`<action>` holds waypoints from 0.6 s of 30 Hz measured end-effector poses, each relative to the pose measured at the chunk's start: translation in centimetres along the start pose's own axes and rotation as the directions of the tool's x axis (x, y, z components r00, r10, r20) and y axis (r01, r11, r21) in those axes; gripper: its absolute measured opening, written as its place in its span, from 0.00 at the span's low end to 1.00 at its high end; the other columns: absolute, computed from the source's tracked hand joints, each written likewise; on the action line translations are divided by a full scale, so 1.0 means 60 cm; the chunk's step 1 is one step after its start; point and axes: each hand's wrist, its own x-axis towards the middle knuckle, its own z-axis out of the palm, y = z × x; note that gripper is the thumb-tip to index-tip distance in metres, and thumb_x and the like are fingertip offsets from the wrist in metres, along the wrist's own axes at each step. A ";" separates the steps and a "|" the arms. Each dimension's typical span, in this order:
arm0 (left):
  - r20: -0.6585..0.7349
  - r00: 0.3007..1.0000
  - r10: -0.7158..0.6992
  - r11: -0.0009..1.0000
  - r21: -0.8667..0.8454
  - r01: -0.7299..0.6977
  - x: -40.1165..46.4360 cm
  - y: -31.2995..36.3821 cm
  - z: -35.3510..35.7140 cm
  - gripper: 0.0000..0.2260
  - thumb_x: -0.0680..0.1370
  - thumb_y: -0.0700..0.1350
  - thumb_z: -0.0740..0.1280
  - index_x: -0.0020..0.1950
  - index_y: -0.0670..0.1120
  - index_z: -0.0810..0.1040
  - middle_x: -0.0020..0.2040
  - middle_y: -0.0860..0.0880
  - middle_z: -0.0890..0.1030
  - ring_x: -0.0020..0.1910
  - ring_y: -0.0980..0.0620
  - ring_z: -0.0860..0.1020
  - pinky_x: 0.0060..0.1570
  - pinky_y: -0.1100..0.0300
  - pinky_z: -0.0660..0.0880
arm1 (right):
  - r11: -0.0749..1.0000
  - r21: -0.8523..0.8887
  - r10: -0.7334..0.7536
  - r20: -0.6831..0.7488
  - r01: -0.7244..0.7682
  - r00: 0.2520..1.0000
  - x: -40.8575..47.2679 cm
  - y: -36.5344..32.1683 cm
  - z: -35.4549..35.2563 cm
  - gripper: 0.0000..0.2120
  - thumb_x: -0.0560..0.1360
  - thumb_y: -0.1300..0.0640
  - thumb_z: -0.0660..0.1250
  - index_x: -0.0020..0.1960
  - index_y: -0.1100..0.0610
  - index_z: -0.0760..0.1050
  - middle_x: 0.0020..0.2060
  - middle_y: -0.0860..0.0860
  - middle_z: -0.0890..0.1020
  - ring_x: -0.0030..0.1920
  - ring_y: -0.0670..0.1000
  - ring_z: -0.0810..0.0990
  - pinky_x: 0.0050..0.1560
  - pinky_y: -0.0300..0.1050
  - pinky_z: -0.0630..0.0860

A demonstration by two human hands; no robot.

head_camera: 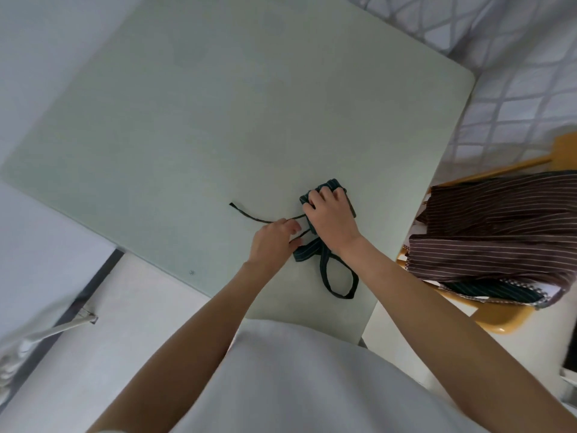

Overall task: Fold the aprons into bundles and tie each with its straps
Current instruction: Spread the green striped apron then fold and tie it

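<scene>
Evidently we were tying: our right hand (327, 210) gripped the folded green apron (331, 184), our left hand (274, 242) pinched a strap (249, 215), wrapping due next.

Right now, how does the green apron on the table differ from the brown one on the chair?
The green apron is folded into a small bundle on the table; the brown apron lies spread loosely over the yellow chair. The right hand presses the green one and the left hand pinches its thin strap; nobody touches the brown one. It is dark green, the other brown. Both have thin pale stripes.
</scene>
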 end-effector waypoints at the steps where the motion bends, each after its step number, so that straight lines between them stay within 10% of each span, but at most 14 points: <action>1: 0.031 0.999 -0.039 0.999 0.036 0.038 0.005 0.002 0.009 0.11 0.77 0.48 0.65 0.58 0.48 0.76 0.54 0.49 0.79 0.49 0.49 0.78 0.48 0.56 0.73 | 0.999 0.014 -0.030 -0.011 0.030 0.999 0.000 0.000 0.001 0.09 0.61 0.70 0.70 0.35 0.59 0.75 0.35 0.54 0.77 0.37 0.54 0.75 0.38 0.46 0.72; 9: 0.040 0.999 -0.034 0.969 0.245 0.023 0.016 -0.005 0.006 0.10 0.77 0.43 0.60 0.57 0.43 0.74 0.53 0.45 0.78 0.53 0.47 0.75 0.43 0.58 0.69 | 0.939 0.341 -0.088 0.114 0.045 0.990 0.000 -0.015 0.009 0.14 0.56 0.76 0.74 0.35 0.63 0.76 0.31 0.57 0.76 0.30 0.55 0.75 0.22 0.39 0.67; 18: -0.039 0.998 0.048 0.996 0.078 -0.045 0.004 -0.033 -0.044 0.12 0.80 0.46 0.59 0.60 0.47 0.76 0.54 0.47 0.78 0.56 0.49 0.73 0.50 0.57 0.69 | 0.791 0.544 0.179 0.229 -0.279 0.957 -0.006 -0.056 0.001 0.08 0.77 0.58 0.64 0.52 0.61 0.77 0.47 0.55 0.79 0.49 0.53 0.75 0.42 0.41 0.65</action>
